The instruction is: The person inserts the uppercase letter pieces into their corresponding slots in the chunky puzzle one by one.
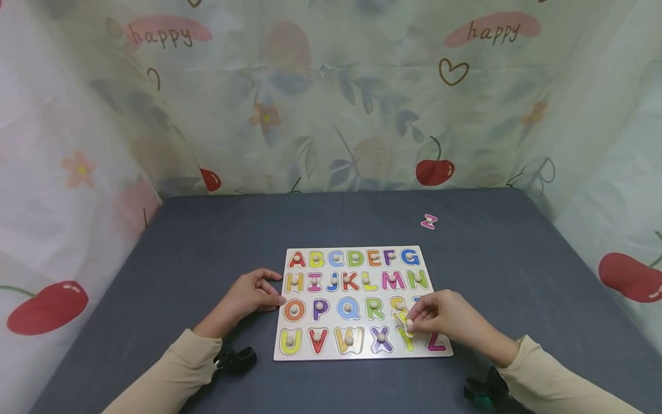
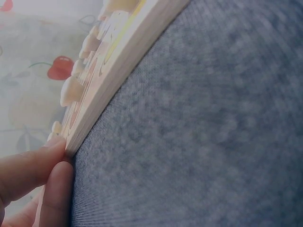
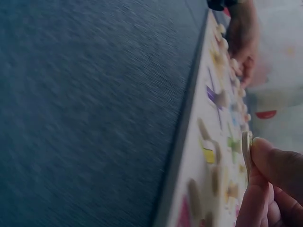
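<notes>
A wooden alphabet puzzle board (image 1: 362,357) lies flat on the dark table, knobbed letters filling most of its recesses. My right hand (image 1: 439,312) pinches a yellow letter piece, seemingly the Y (image 1: 402,319), tilted above the lower right of the board. Its edge (image 3: 247,153) shows between thumb and fingers in the right wrist view. Beneath it are the printed Y recess (image 1: 408,343) and the magenta Z recess (image 1: 436,343). At the board's left edge my left hand (image 1: 254,292) rests with fingertips touching the side. The hand covers part of the row's right end.
A loose pink Z piece (image 1: 428,221) lies on the table behind the board's right corner. Dark cloth covers the table (image 1: 217,241). Patterned curtains (image 1: 331,115) enclose the back and sides. Black wrist devices (image 1: 235,360) sit by both forearms.
</notes>
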